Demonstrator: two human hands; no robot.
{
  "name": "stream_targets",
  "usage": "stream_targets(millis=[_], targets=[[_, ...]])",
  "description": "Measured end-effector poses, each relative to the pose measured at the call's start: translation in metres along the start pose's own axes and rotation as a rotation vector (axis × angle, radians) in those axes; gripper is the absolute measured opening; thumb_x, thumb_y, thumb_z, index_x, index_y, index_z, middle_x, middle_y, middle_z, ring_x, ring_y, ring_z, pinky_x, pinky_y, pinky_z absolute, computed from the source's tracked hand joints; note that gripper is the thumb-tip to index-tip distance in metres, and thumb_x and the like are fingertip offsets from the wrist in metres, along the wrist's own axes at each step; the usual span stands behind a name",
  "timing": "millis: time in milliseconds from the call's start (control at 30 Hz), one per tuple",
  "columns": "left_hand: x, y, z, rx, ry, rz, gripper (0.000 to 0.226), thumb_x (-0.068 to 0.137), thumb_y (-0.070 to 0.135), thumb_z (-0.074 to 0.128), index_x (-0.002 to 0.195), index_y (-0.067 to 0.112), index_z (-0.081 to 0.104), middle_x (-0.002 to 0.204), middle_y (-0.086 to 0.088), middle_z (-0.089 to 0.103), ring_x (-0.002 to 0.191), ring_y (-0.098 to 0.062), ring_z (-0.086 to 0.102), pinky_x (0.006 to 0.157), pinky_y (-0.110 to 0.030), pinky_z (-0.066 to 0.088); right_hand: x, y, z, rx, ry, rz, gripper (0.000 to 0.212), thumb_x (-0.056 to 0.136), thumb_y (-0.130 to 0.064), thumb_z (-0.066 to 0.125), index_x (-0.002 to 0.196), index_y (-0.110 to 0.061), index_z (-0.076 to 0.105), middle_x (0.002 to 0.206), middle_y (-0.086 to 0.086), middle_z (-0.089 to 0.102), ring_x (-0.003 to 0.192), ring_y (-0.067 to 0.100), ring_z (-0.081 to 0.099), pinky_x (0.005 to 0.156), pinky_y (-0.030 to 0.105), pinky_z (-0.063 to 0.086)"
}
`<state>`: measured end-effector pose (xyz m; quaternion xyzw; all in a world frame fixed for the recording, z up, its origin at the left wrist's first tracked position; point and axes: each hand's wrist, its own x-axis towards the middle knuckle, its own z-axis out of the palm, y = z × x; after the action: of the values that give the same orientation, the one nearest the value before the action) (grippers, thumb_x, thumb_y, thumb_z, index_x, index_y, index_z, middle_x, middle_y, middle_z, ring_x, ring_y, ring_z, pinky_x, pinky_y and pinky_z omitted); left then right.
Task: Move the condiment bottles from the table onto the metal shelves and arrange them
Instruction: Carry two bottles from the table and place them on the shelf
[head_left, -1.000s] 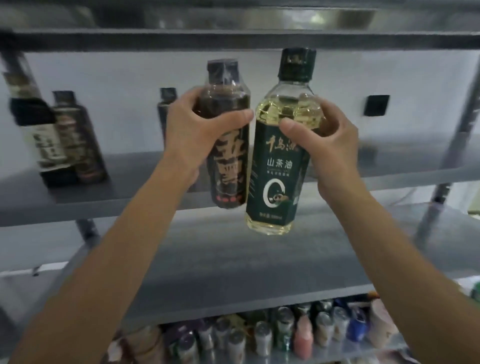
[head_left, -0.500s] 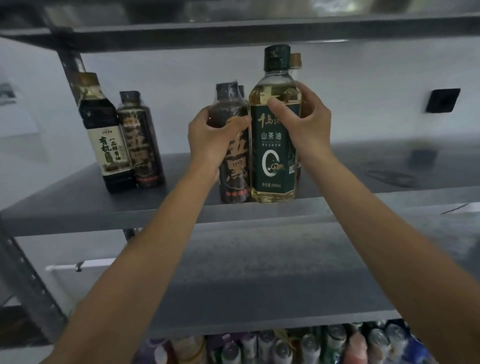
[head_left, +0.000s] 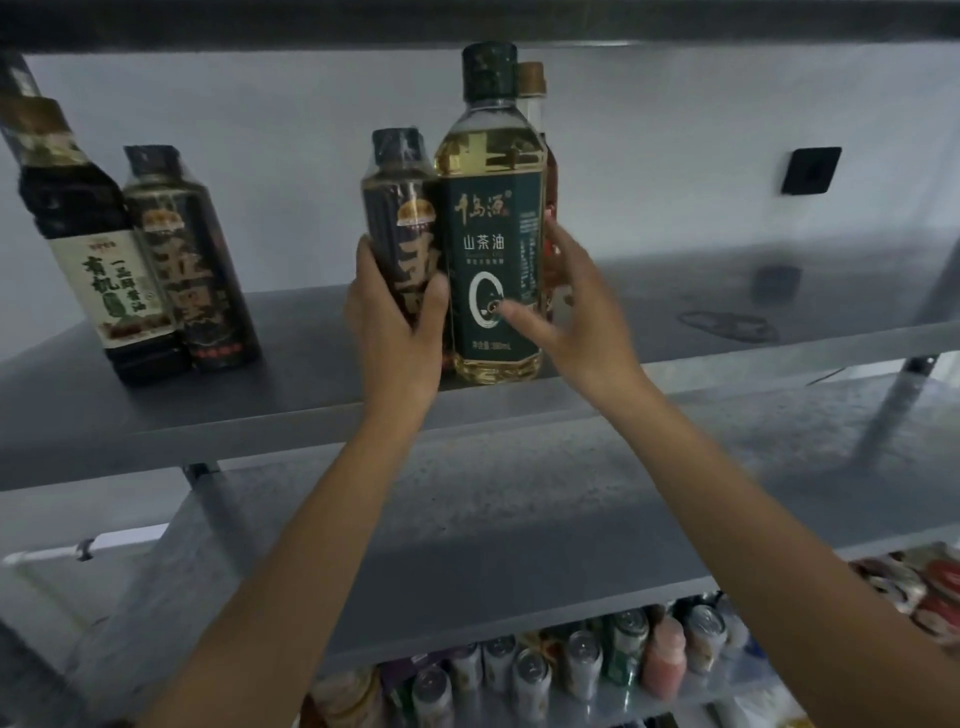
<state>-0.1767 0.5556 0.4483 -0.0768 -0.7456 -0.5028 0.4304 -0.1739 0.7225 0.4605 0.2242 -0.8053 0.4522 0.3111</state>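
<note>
We reach both forearms upward to the metal shelf (head_left: 291, 415). Our left hand (head_left: 397, 332) is wrapped around the lower body of the dark sauce bottle (head_left: 400, 228), which stands upright near the shelf's front edge. Our right hand (head_left: 566, 306) is spread, fingers apart, beside the green-labelled oil bottle (head_left: 491, 249), standing upright against the sauce bottle. Behind it a brown-capped bottle (head_left: 532, 88) shows partly.

**Two bottles set side by side on the upper shelf**

The left hand (head_left: 397, 332) grips a dark sauce bottle (head_left: 400, 218) touching the green-labelled oil bottle (head_left: 491, 234), which stands upright on the metal shelf (head_left: 311, 415). The right hand (head_left: 576, 312) is spread loosely around the oil bottle. Two dark bottles (head_left: 156, 260) stand further left.
</note>
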Motion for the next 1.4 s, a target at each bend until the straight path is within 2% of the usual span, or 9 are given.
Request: stream_targets(millis=[167,267,433,500,633,933,1133,1267,1400], targets=[[-0.117,-0.007,0.001,0.432,0.021,0.307,0.058,0.095,0.037,0.046,0.143,0.009,0.031,0.143,-0.016,0.03,0.129,-0.03,0.032,0.103,-0.043,0.037,-0.085,0.047,-0.02,-0.463,-0.013,-0.117,0.069,0.085,-0.057,0.05,0.138,-0.013,0.045,0.128,0.008,0.055,0.117,0.026,0.048,0.096,0.041,0.043],[-0.178,-0.021,0.03,0.703,-0.2,0.556,0.056,0.094,0.037,0.047,0.14,0.008,0.034,0.14,-0.02,0.032,0.125,-0.037,0.037,0.103,-0.051,0.04,-0.132,0.077,-0.041,-0.569,-0.064,-0.079,0.065,0.085,-0.055,0.045,0.137,-0.015,0.046,0.137,0.007,0.05,0.127,0.023,0.04,0.103,0.047,0.041],[-0.247,-0.002,0.103,0.762,-0.633,0.493,0.067,0.086,0.052,0.043,0.14,0.012,0.035,0.137,-0.019,0.046,0.114,-0.036,0.046,0.092,-0.05,0.049,-0.207,0.123,-0.102,-0.705,-0.195,0.196,0.067,0.081,-0.058,0.043,0.134,-0.017,0.049,0.139,0.012,0.05,0.124,0.033,0.05,0.097,0.054,0.045],[-0.265,0.019,0.138,0.729,-0.788,0.485,0.067,0.084,0.052,0.036,0.139,0.013,0.037,0.134,-0.019,0.053,0.112,-0.036,0.05,0.093,-0.05,0.048,-0.239,0.142,-0.137,-0.749,-0.209,0.334,0.069,0.081,-0.062,0.038,0.135,-0.02,0.049,0.14,0.01,0.049,0.125,0.032,0.05,0.098,0.053,0.044],[-0.31,0.063,0.215,0.605,-0.992,0.634,0.065,0.078,0.051,0.064,0.13,0.013,0.056,0.125,-0.019,0.06,0.107,-0.035,0.061,0.091,-0.052,0.049,-0.314,0.168,-0.226,-0.844,-0.15,0.622,0.069,0.081,-0.058,0.053,0.141,-0.025,0.04,0.146,0.004,0.042,0.131,0.027,0.044,0.102,0.048,0.04],[-0.453,0.185,0.363,0.271,-1.294,0.908,0.073,0.068,0.049,0.077,0.128,0.012,0.058,0.118,-0.018,0.063,0.107,-0.037,0.06,0.09,-0.053,0.049,-0.492,0.148,-0.394,-0.991,0.182,1.281,0.071,0.085,-0.048,0.062,0.145,-0.023,0.034,0.148,0.007,0.039,0.133,0.028,0.041,0.107,0.044,0.035],[-0.543,0.259,0.408,-0.017,-1.395,1.108,0.066,0.077,0.049,0.069,0.13,0.012,0.055,0.118,-0.019,0.062,0.105,-0.038,0.06,0.089,-0.052,0.05,-0.569,0.103,-0.45,-1.04,0.391,1.577,0.071,0.089,-0.049,0.055,0.148,-0.022,0.027,0.152,0.006,0.031,0.138,0.024,0.033,0.109,0.036,0.03],[-0.592,0.299,0.424,-0.184,-1.472,1.253,0.059,0.086,0.05,0.034,0.132,0.013,0.042,0.119,-0.018,0.062,0.105,-0.036,0.061,0.088,-0.051,0.051,-0.601,0.075,-0.465,-1.058,0.55,1.754,0.07,0.092,-0.051,0.048,0.149,-0.025,0.019,0.155,0.002,0.024,0.14,0.021,0.027,0.11,0.032,0.027],[-0.639,0.337,0.429,-0.369,-1.469,1.405,0.061,0.081,0.051,0.063,0.128,0.013,0.054,0.117,-0.017,0.064,0.103,-0.035,0.063,0.088,-0.051,0.052,-0.622,0.048,-0.467,-1.064,0.742,1.909,0.066,0.095,-0.048,0.042,0.15,-0.028,0.013,0.156,-0.002,0.017,0.142,0.017,0.019,0.112,0.03,0.024]])
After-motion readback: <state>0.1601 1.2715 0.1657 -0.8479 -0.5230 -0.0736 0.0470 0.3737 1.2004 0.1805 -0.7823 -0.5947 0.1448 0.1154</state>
